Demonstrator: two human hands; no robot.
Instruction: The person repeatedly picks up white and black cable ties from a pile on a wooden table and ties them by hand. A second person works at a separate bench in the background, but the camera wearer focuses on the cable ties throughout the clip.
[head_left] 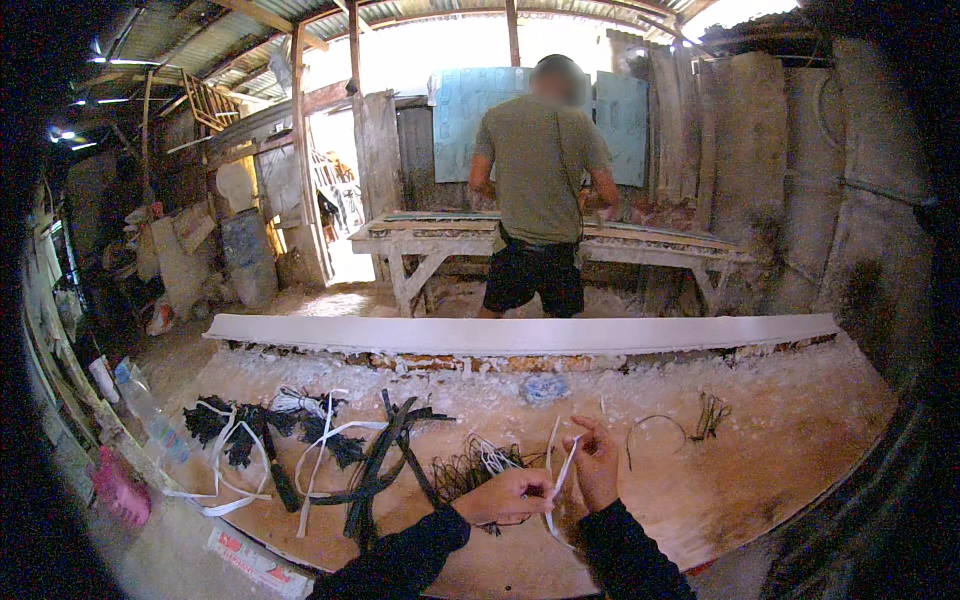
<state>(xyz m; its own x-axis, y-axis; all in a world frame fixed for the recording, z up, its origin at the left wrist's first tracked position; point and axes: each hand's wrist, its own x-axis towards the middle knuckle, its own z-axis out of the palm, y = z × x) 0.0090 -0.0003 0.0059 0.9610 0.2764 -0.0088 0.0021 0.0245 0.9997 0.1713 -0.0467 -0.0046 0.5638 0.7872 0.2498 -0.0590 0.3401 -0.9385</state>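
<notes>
From dark sleeves around six o'clock, pinches a white strip in left hand and right hand, just apart, over the desk toward five o'clock. Looks light, limp, best held near both ends; points lengthwise toward one o'clock.

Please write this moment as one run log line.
left hand: pinching white strip | right hand: pinching same strip | nearby: black strips, looped dark wires

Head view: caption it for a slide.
Left hand and right hand pinching a white strip over a white-flecked worktable beside black strips.
</notes>
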